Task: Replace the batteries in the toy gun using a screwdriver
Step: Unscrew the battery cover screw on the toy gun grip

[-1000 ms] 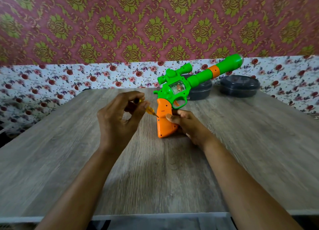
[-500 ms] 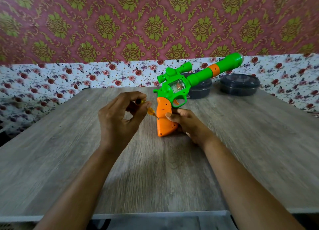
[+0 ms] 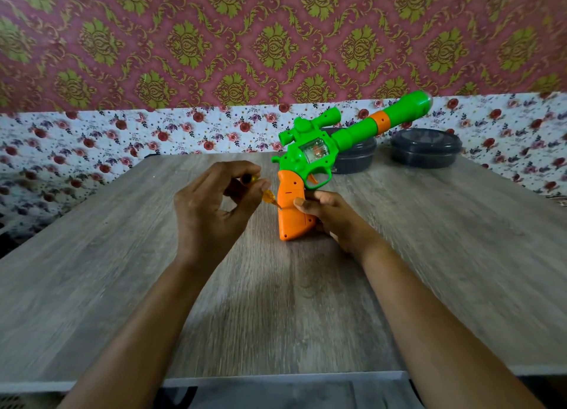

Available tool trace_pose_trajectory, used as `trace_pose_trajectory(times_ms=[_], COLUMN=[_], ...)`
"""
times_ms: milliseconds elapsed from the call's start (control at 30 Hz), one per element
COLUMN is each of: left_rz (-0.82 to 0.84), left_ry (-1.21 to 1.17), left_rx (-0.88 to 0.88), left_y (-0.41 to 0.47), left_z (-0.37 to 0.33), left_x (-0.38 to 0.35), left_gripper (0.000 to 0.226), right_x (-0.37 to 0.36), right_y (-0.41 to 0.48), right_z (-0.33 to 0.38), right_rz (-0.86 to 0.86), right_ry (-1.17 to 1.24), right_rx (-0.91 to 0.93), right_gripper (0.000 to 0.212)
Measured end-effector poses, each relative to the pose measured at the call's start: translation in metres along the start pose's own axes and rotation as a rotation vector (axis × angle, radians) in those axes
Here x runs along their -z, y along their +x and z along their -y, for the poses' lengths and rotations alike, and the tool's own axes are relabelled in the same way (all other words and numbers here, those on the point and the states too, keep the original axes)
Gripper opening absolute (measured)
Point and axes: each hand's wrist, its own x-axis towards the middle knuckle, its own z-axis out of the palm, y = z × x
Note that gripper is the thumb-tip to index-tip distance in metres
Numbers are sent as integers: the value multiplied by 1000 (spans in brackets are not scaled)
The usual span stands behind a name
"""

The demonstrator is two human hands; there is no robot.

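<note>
- The left hand is raised above the grey wood-grain counter, its forearm reaching in from the lower left, wrist bent slightly and the back of the hand toward the camera.
- Its fingers are curled in, pinching a small screwdriver with a translucent yellow handle and a black end cap; the thumb and forefinger close around the handle.
- The screwdriver slants down and to the right out of those fingers, its tip meeting the left edge of the orange plastic grip of the toy gun.
- The right hand comes in from the lower right with its forearm low over the counter; its fingers wrap the back of the grip and the thumb presses on the grip's near face.
- The green and orange plastic toy gun stands butt-down on the counter just right of the left fingers, its barrel angled up and away to the right beyond the right fingers.
- Two dark round lidded containers sit at the far edge of the counter, behind the barrel and well apart from both hands.
</note>
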Motion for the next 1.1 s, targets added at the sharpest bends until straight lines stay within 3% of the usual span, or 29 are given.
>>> trace_pose_trajectory(times_ms=[567, 733, 867, 1100], left_rz=[-13, 26, 24, 46], left_ry=[37, -70, -131, -34], left_rx=[-50, -104, -40, -54], left_y=[-2, -2, -1, 0], left_z=[2, 2, 2, 5], left_x=[-2, -2, 0, -2], left_gripper=[16, 15, 22, 14], right_x=[-1, -1, -1, 0], right_y=[2, 0, -1, -2], right_z=[-1, 0, 1, 1], right_rz=[-16, -15, -19, -9], right_ry=[-22, -21, -26, -46], right_rx=[-20, -14, -7, -3], right_gripper=[18, 11, 12, 12])
